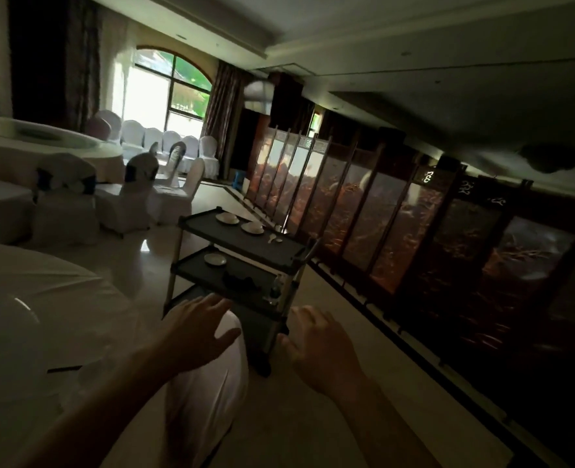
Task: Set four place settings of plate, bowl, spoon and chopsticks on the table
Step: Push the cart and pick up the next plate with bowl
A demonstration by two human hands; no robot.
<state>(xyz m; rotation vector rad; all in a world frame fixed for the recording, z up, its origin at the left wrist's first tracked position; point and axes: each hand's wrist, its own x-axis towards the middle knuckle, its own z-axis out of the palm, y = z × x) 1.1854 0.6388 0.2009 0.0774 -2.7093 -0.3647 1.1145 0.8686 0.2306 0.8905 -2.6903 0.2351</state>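
Reaching toward the cart (281, 254) with left hand (195, 336) and right hand (320, 346) empty, fingers loosely spread, seemingly fetching another setting, next needing a grip on its top-shelf bowls (254, 225), spoon (272, 238), then carrying to the table (43, 298).

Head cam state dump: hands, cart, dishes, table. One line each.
left hand: open, fingers spread, holds nothing
right hand: loosely curled, holds nothing
cart: upright, three shelves
near bowl: upright on its plate, top shelf
far bowl: upright on its plate, top shelf
spoon: lying on top shelf
middle-shelf plate: flat, bare
table: covered in white cloth
chopsticks, likely: lying on table near its edge
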